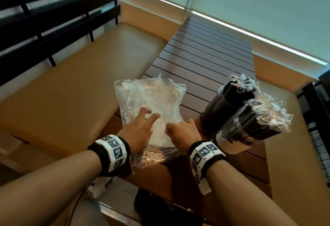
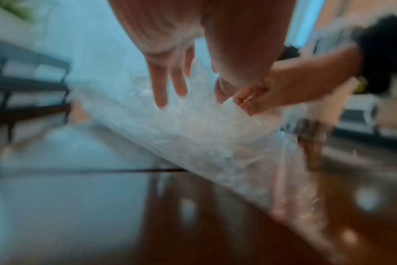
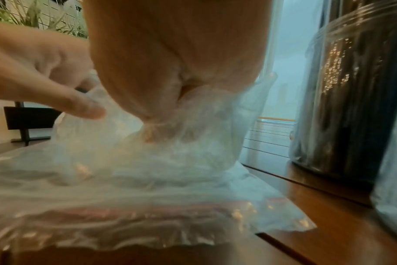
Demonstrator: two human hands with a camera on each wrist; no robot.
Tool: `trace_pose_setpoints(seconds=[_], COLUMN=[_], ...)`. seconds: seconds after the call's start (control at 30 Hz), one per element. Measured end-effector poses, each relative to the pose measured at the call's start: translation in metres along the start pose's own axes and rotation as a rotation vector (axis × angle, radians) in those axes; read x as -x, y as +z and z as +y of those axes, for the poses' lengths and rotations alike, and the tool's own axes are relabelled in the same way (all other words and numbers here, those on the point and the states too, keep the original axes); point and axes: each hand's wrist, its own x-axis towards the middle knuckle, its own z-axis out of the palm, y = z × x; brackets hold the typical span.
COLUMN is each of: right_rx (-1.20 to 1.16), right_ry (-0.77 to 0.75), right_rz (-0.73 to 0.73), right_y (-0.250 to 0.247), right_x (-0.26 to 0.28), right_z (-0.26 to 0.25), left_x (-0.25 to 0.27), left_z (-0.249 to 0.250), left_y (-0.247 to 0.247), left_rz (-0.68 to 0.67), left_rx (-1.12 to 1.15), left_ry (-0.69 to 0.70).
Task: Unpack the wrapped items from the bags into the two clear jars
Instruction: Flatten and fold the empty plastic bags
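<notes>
On the slatted bench (image 1: 205, 59), your bag (image 1: 151, 100) lies flat, beside two jars (image 1: 237, 116) already crammed. Your right hand (image 1: 182, 132) pinches its film; your left hand (image 1: 137, 131) rests spread and relaxed on top. Tugging sideways could knock the near jar, I judge.

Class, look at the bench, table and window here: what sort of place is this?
Probably a café or restaurant booth: a slatted wooden table sits between padded tan bench seats, beside a window with a drawn blind.
</notes>
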Motion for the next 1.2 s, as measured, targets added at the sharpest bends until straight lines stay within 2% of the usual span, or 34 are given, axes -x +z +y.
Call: trace_pose_setpoints(seconds=[0.07, 0.1, 0.17, 0.2, 0.27, 0.37, 0.47, 0.6, 0.67, 0.83, 0.97, 1.03, 1.1, 1.2], right_rx=[0.007, 0.007, -0.003, -0.005, 0.021, 0.118, 0.247, 0.166, 0.076, -0.112, -0.144, -0.213, -0.246, 0.028], right_ry=[0.013, 0.034, 0.085, 0.094, 0.042, -0.172, -0.328, -0.266, -0.248, -0.12, -0.125, -0.111, -0.091, -0.174], right_rz=[-0.095, -0.121, -0.119, -0.094, 0.011, 0.192, 0.209, 0.262, 0.209, -0.054, -0.125, -0.106, -0.029, 0.19], right_y=[0.001, 0.002, 0.004, 0.005, 0.008, 0.007, 0.002, -0.002, -0.005, -0.001, 0.018, 0.022, 0.023, 0.027], right_x=[-0.007, -0.008, -0.009, -0.008, -0.003, 0.008, 0.015, 0.007, -0.002, -0.027, -0.035, -0.038, -0.037, -0.022], right_z=[-0.003, -0.004, -0.007, -0.009, -0.01, -0.003, 0.002, 0.0, -0.004, -0.005, -0.004, -0.005, -0.008, -0.005], left_x=[0.002, 0.001, 0.0, 0.0, -0.001, -0.012, -0.023, -0.03, -0.029, -0.013, -0.007, -0.009, -0.012, -0.017], left_z=[0.003, 0.003, 0.004, 0.002, -0.001, -0.004, -0.016, -0.026, -0.025, -0.028, -0.026, -0.026, -0.024, -0.02], left_y=[-0.001, 0.0, 0.003, 0.005, 0.008, 0.005, 0.001, -0.003, -0.005, -0.005, -0.008, -0.007, -0.006, -0.003], left_rz=[0.043, -0.005, -0.173, -0.252, -0.32, -0.281, -0.214, -0.196, -0.167, -0.144, -0.206, -0.216, -0.192, -0.245], left_rx=[-0.317, -0.445, -0.557, -0.547, -0.4, -0.135, 0.123, 0.216, 0.167, -0.043, -0.276, -0.411, -0.512, -0.482], left_ry=[0.225, 0.3, 0.315, 0.277, 0.186, 0.017, -0.184, -0.264, -0.264, -0.157, 0.126, 0.203, 0.197, 0.093])
